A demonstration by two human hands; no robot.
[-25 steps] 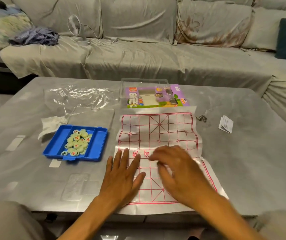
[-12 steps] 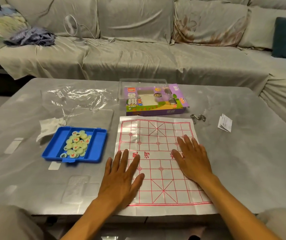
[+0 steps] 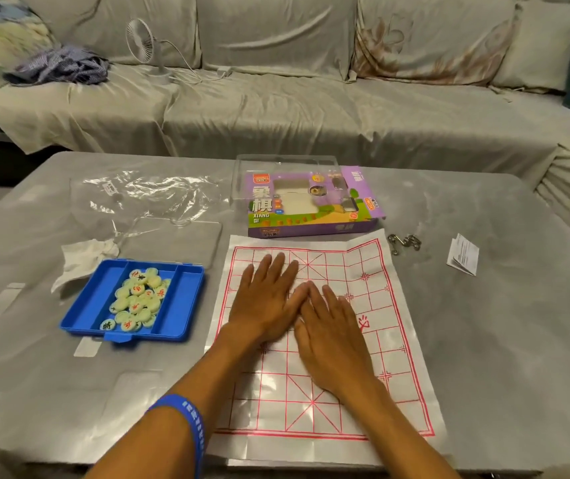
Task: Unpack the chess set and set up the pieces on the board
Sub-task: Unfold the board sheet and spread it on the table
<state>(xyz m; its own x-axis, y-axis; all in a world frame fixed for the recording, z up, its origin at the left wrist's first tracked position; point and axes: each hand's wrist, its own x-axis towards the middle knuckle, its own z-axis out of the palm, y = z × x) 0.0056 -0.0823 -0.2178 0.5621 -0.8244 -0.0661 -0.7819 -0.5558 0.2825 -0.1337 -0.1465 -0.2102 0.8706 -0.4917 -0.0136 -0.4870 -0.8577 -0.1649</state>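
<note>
A white paper xiangqi board (image 3: 373, 278) with a red grid lies flat on the grey table, its far right corner slightly lifted. My left hand (image 3: 268, 300) and my right hand (image 3: 332, 330) rest palm down on its middle, fingers spread, side by side and touching. Neither holds anything. To the left, a blue plastic tray (image 3: 183, 302) holds a heap of several pale round chess pieces (image 3: 136, 299) in its centre compartment. The purple chess set box (image 3: 311, 205) lies just beyond the board.
A clear lid (image 3: 173, 243) and crumpled plastic wrap (image 3: 152, 195) lie behind the tray, with a white tissue (image 3: 83, 257) beside it. Metal rings (image 3: 404, 242) and a folded leaflet (image 3: 463, 254) lie right of the board. A grey sofa with a small fan (image 3: 145, 46) stands beyond the table.
Both hands slid from the board's near half up to its middle and came together. The left hand moved from the board's left edge onto it. The board lies flatter.
</note>
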